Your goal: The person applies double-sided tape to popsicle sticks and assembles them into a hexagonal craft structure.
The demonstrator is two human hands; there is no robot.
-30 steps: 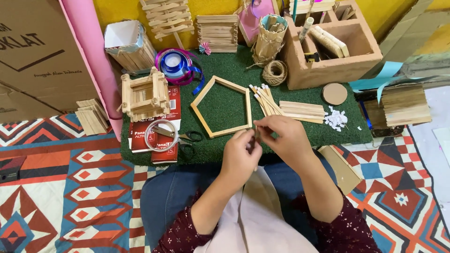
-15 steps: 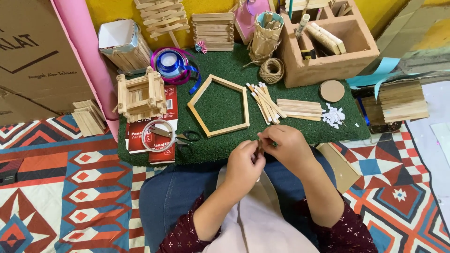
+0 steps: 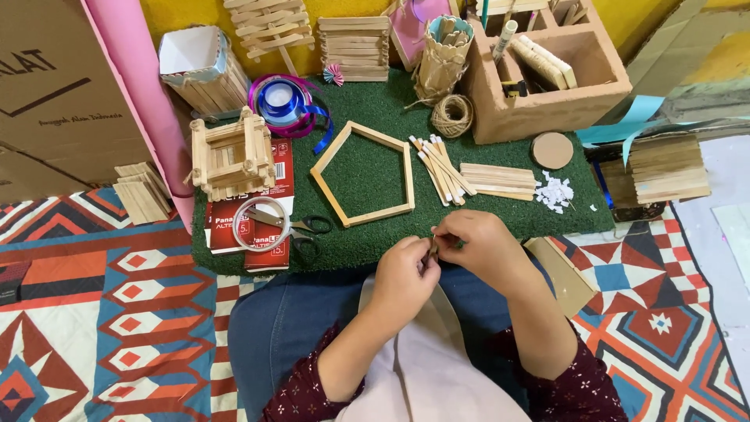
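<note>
A patterned rug point(image 3: 101, 312) in orange, blue and white covers the floor, and on it lies a green turf mat point(image 3: 367, 168) that serves as the worktop, backed by a yellow wall. The person sits at the mat's near edge, both hands meeting just over that edge, above the lap. The left hand point(image 3: 402, 273) and the right hand point(image 3: 476, 246) touch at the fingertips, and their fingers are pinched together on a small wooden stick piece point(image 3: 432, 248); it is mostly hidden between them, so I cannot tell its full shape, though it looks like a short bit of craft stick. Just beyond the hands lies a pentagon frame of sticks point(image 3: 366, 173), flat on the mat. To its right sits a loose bundle of sticks point(image 3: 441, 168), touching a neat flat stack of sticks point(image 3: 498, 181), with white paper scraps point(image 3: 556, 192) near a round cardboard disc point(image 3: 552, 150). To the left of the frame lie scissors point(image 3: 301, 230) and a clear tape ring point(image 3: 260, 223) on a red packet point(image 3: 269, 184), beside a small stick-built crate point(image 3: 230, 156). A twine ball point(image 3: 452, 116) and a cardboard organiser box point(image 3: 547, 74) stand farther back.
</note>
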